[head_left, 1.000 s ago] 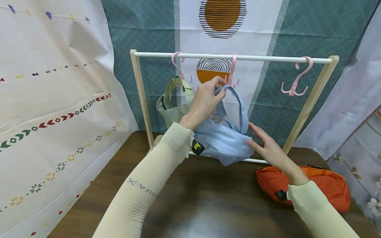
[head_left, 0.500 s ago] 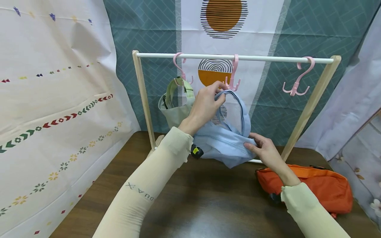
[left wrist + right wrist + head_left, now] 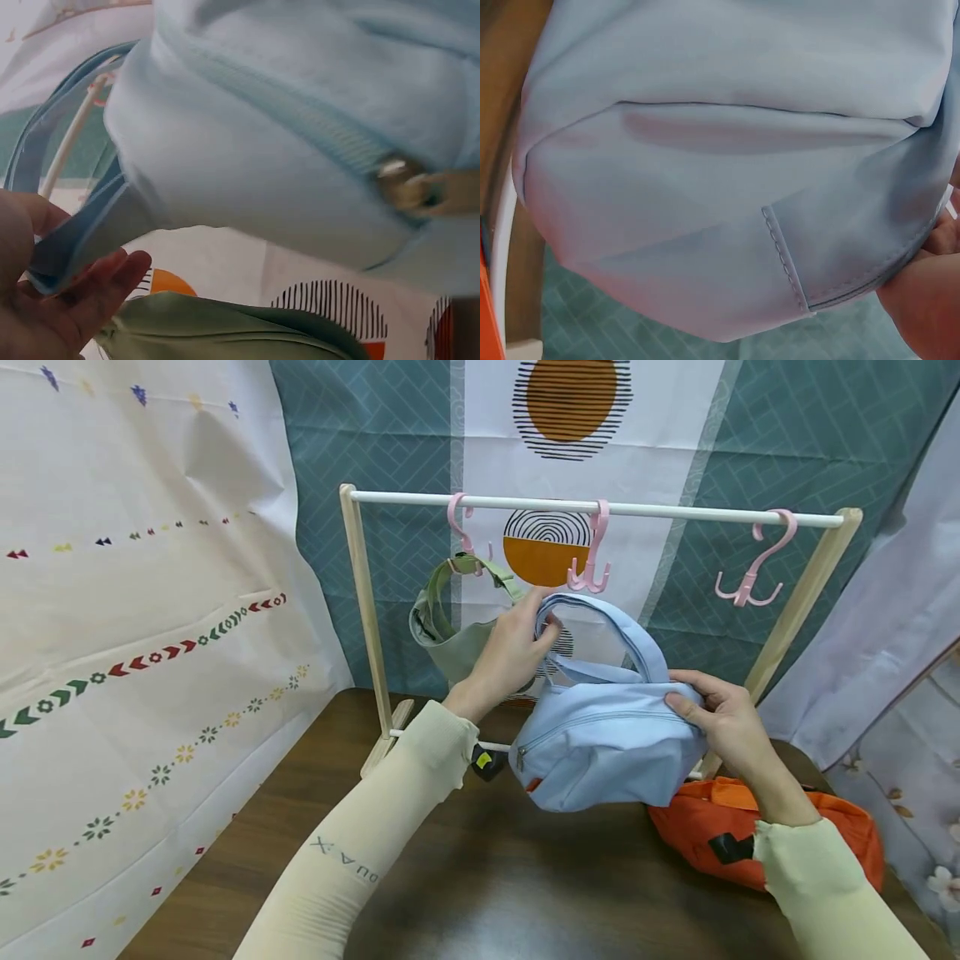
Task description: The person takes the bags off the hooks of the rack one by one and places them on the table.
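A light blue zipped bag (image 3: 611, 756) hangs in the air between my hands, in front of the rack. My left hand (image 3: 506, 652) holds the left side of its looped handle (image 3: 633, 635); the left wrist view has the strap between thumb and fingers. At the bag's upper right corner, my right hand (image 3: 720, 718) pinches the fabric, thumb in front. In the right wrist view the blue cloth (image 3: 705, 172) hides most of the surroundings. Just above the handle, a pink hook (image 3: 591, 556) hangs from the rack's bar with nothing on it.
A pale green bag (image 3: 450, 647) hangs from the left pink hook (image 3: 461, 522). Another pink hook (image 3: 753, 568) is at the right of the white bar (image 3: 675, 512). An orange bag (image 3: 697, 839) lies on the brown table (image 3: 465, 877) under my right arm. Patterned cloths stand around.
The blue bag has come down and away from the bar, its zipped front turning more into view. My right hand has moved right, now gripping its corner. The middle hook shows fully.
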The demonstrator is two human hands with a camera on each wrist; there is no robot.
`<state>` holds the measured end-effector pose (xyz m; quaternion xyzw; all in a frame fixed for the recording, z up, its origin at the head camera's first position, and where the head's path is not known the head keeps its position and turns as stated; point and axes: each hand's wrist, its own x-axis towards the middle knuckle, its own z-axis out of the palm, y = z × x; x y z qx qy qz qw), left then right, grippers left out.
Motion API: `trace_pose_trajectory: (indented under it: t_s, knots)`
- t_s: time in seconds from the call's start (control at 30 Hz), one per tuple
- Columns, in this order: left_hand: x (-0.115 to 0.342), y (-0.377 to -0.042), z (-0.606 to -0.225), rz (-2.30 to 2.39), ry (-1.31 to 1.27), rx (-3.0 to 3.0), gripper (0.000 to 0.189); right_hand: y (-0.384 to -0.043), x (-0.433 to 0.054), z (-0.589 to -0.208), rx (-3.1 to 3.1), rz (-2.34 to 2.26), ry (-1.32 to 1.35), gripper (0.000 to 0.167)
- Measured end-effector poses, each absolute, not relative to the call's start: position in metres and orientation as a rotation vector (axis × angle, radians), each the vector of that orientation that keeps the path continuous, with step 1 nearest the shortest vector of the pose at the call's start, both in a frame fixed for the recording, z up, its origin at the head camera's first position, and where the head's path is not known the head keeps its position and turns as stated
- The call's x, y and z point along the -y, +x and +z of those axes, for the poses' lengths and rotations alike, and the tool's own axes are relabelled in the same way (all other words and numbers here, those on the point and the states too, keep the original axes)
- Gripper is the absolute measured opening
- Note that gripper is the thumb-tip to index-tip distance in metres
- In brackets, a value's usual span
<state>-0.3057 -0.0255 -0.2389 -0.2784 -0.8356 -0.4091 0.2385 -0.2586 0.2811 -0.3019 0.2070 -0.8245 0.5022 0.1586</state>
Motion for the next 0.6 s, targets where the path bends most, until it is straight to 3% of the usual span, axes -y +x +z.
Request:
trace_pose_trajectory:
  t_s: [0.3,0.6]
  knots:
    - [0.029,-0.297,-0.271,-1.564,-0.869,2.262,0.069,-0.252,-0.292,-0.292,2.331,1.425,0.551,0.036]
    - [0.038,-0.28,-0.319,-1.741,-1.04,2.327,0.089,-0.239,-0.29,-0.298,2.378,1.365,0.469,0.039]
